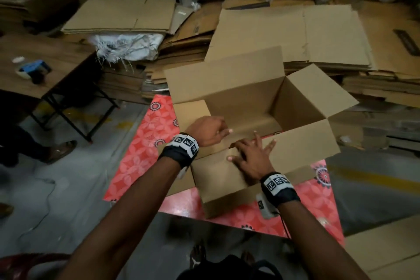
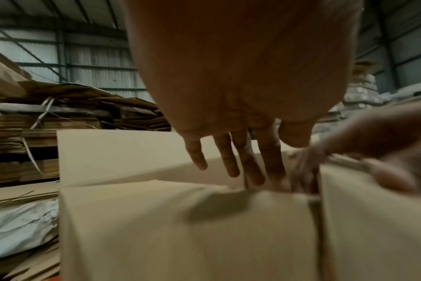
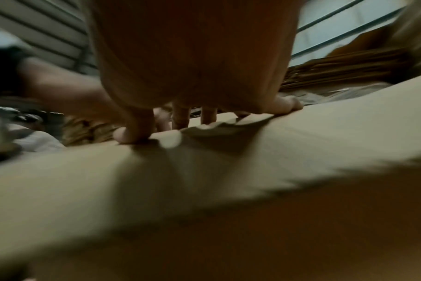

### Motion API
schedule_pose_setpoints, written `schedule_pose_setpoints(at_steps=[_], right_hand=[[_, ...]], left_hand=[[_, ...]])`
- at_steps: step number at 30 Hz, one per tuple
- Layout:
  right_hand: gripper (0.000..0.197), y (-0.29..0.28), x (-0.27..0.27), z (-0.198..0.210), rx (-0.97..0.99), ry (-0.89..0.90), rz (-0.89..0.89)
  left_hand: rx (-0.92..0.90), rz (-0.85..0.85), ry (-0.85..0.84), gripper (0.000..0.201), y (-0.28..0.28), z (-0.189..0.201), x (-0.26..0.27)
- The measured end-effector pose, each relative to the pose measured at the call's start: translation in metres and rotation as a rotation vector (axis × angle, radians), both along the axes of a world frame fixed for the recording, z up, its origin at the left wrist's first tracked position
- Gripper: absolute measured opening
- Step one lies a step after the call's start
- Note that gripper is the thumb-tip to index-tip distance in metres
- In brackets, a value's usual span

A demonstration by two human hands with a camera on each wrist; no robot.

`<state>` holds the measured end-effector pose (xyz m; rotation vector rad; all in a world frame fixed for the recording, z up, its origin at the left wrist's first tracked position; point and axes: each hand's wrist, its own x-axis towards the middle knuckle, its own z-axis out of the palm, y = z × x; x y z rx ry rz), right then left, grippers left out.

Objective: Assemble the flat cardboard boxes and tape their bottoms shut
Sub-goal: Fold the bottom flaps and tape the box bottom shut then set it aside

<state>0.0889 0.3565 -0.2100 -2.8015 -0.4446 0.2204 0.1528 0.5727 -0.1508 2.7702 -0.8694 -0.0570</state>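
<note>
An opened cardboard box [image 1: 261,107] is standing on a red patterned mat [image 1: 141,154], its flaps raised. The right hand [image 1: 253,159] is pressing spread, straight fingers on the near flap [image 1: 302,150]. The left hand [image 1: 208,132] is resting just beside it, fingers extended over the left flap [image 1: 191,111].

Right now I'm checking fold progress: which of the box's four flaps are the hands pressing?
The near long flap, under the spread right hand; the other three flaps are untouched.
</note>
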Motion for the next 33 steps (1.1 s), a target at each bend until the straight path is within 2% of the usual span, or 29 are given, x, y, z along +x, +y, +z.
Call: schedule_pose_setpoints(at_steps=[2,4,9,11,14,19,23,26,28,30,33], right_hand=[[0.055,0.007,0.003,0.002,0.006,0.014,-0.022],[0.052,0.011,0.008,0.003,0.034,0.057,-0.015],[0.044,0.022,0.017,0.005,0.088,0.087,-0.054],[0.044,0.022,0.016,0.002,0.092,0.079,-0.065],[0.043,0.025,0.014,0.001,0.047,0.053,-0.080],[0.044,0.035,0.018,0.011,0.007,0.057,-0.121],[0.040,0.045,0.027,0.014,-0.011,0.069,-0.174],[0.039,0.055,0.031,0.018,-0.037,0.057,-0.203],[0.039,0.061,0.034,0.021,-0.039,0.062,-0.214],[0.040,0.067,0.037,0.023,-0.040,0.072,-0.227],[0.040,0.077,0.039,0.023,-0.044,0.068,-0.244]], left_hand=[[0.015,0.022,-0.056,0.058,0.016,0.014,0.004],[0.047,-0.006,-0.023,0.051,0.028,0.016,0.006],[0.253,-0.013,0.150,0.054,0.030,-0.023,-0.006],[0.310,0.047,0.155,0.043,0.029,-0.038,-0.009],[0.312,0.065,0.088,0.040,0.026,-0.036,-0.009],[0.163,0.096,-0.037,0.050,0.020,-0.005,-0.007],[-0.010,0.211,-0.083,0.064,0.035,0.023,-0.007],[-0.282,0.300,-0.157,0.038,0.062,0.034,-0.017],[-0.422,0.405,-0.240,0.028,0.083,0.031,-0.027],[-0.430,0.537,-0.342,0.031,0.104,0.019,-0.040],[-0.213,0.785,-0.438,0.028,0.130,-0.011,-0.062]])
